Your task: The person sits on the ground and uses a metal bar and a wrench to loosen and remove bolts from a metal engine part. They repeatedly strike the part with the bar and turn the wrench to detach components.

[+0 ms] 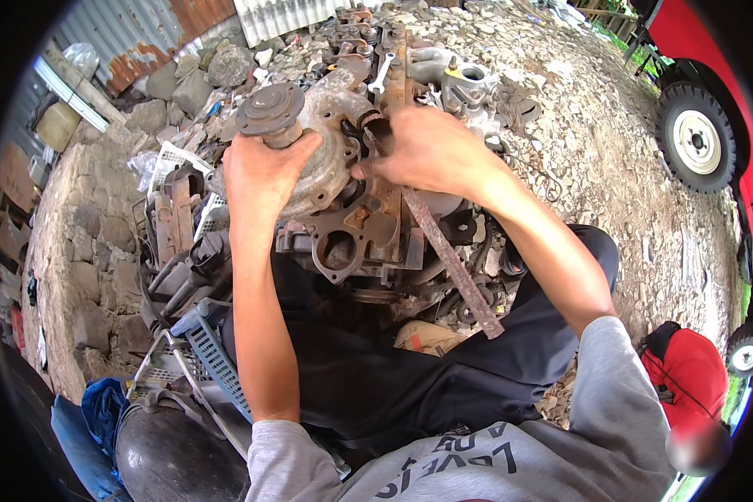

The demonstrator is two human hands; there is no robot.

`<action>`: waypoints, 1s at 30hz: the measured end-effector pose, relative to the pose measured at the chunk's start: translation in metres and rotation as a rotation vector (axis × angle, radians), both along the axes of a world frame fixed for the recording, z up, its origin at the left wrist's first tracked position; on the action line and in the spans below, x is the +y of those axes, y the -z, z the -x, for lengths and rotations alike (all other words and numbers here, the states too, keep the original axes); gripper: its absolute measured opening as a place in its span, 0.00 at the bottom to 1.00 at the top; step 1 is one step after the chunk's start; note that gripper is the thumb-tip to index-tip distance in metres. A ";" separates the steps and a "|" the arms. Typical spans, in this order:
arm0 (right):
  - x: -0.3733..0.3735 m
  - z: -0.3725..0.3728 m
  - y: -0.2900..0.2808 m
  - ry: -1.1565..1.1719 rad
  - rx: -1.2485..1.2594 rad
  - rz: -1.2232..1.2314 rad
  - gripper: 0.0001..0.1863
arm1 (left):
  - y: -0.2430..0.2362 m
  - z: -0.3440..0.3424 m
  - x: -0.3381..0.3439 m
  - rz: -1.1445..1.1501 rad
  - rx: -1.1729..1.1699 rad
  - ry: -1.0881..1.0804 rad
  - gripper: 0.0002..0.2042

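My left hand (263,171) grips a grey cast water pump (314,163) by its side, with the thumb near its round rusty flange (269,109). The pump is held tilted over a rusty engine block (356,230). My right hand (431,151) is closed around a long, flat rusty metal bar (452,263), whose lower end slants down toward my right knee. The bar's upper end is mostly hidden by that hand, beside the pump's pipe outlet (360,110). An open-ended wrench (382,74) lies on the engine just beyond.
A metal housing (468,84) sits on the engine's right. Left of me are a blue plastic crate (213,351), old metal parts (176,213) and a black rounded object (176,452). Rubble covers the ground. A red vehicle's wheel (696,142) stands at right, near a person in red (690,372).
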State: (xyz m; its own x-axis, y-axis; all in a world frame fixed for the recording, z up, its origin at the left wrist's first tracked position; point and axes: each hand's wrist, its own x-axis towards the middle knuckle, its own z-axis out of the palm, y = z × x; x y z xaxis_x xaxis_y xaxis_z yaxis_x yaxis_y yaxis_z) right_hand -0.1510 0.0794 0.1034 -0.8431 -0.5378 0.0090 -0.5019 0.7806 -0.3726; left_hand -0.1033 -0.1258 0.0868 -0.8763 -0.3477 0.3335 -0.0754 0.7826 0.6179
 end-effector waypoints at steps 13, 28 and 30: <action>-0.003 0.004 -0.003 -0.108 0.217 -0.207 0.12 | -0.001 -0.003 0.004 -0.016 0.034 -0.010 0.20; 0.010 -0.007 0.020 -0.196 0.733 -0.416 0.25 | 0.001 -0.005 0.003 -0.010 0.090 0.018 0.21; -0.002 -0.013 0.030 -0.143 0.753 -0.523 0.27 | 0.003 -0.006 0.000 0.000 0.078 0.013 0.22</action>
